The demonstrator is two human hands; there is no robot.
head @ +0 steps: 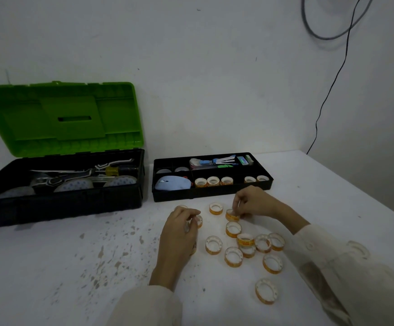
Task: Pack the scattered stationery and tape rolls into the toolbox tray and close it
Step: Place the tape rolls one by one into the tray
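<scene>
Right now you are midway through gathering the tape; your right hand [253,202] pinches a small clear tape roll with an orange-printed core [231,216] between thumb and fingertips, low over the white speckled table [73,267], just in front of the black plastic toolbox tray [214,196]; your left hand [179,229] has its fingers curled over a second matching roll [199,221] at the left edge of the scatter, though the hand hides most of that roll, so I cannot tell how firm the grip is.

The tray sits on the table beside the black toolbox with the green lid [62,205], not in it; its front compartments already hold five packed rolls [213,181] in a row, with a gap between the third and fourth; a pale blue computer mouse [173,182] fills the front-left pocket.

About a dozen loose rolls [233,229] lie near your hands, some flat, some leaning on each other, one well apart toward you.

The next move, as I judge it, calls for a short lift over the tray's front wall and a gentle placement into the open gap; the rolls look light and smooth, likely to roll away if dropped on edge; the tray must then go into the toolbox before the lid comes down.
</scene>
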